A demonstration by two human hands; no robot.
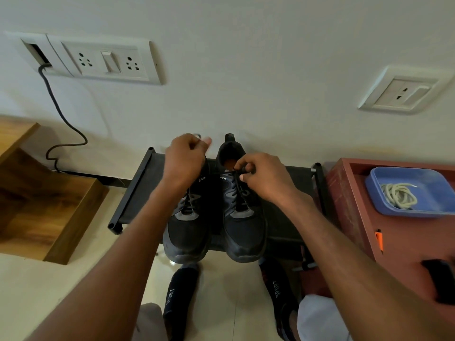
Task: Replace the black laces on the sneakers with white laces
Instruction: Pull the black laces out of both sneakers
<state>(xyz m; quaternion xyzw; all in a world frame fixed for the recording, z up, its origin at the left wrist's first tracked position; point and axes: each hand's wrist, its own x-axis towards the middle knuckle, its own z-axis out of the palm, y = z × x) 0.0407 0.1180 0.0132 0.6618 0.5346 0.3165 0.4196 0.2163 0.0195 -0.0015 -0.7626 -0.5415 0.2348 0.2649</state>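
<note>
- Two sneakers (214,217) stand side by side on a black rack (283,217), toes toward the person, heels at the wall.
- Right hand (261,178) pinches the right shoe's black lace (237,190) near the collar.
- Left hand (184,159) is curled at the left shoe's heel; what it grips is unclear.
- White laces (398,195) lie coiled in a blue tray (438,193), right of the right hand.

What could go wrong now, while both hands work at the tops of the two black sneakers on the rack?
1. Both sneakers overhang the front edge of the rack; pulling on the black lace may tip one onto the floor.
2. The white laces lie coiled in the blue tray on the person's right, away from both hands; they might tangle when lifted.
</note>
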